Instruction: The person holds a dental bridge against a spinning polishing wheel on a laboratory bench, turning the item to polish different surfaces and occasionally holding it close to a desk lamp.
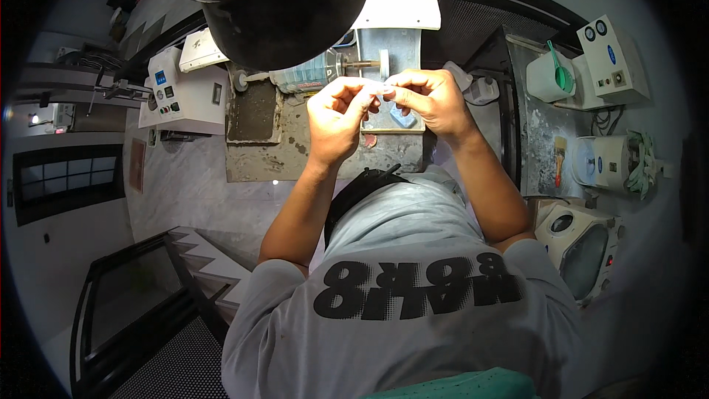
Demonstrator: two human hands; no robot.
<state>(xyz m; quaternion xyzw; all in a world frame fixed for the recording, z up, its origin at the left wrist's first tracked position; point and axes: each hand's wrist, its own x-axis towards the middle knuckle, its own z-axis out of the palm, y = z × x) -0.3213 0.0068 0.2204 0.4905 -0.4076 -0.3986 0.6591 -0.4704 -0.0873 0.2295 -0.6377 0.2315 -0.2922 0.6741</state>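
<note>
In front of a bench polishing lathe [306, 74], my left hand [334, 122] and my right hand [437, 103] meet fingertip to fingertip. Between their thumbs and forefingers is a small pale, glossy piece [379, 91], too small and bright to name. Both hands are closed in a pinch on it. Just beyond them, a whitish polishing wheel [385, 63] sits on the lathe's metal shaft. A blue block [403, 117], partly hidden by my right hand, lies in the light tray [415, 131] under the wheel.
A large black lamp head [288, 11] hangs over the bench's far left. A basin of murky water [252, 112] stands left of the lathe. On the right bench are a white tub [543, 81] with a green scoop [563, 74], a brush [559, 162] and a boxy gauge unit [611, 59].
</note>
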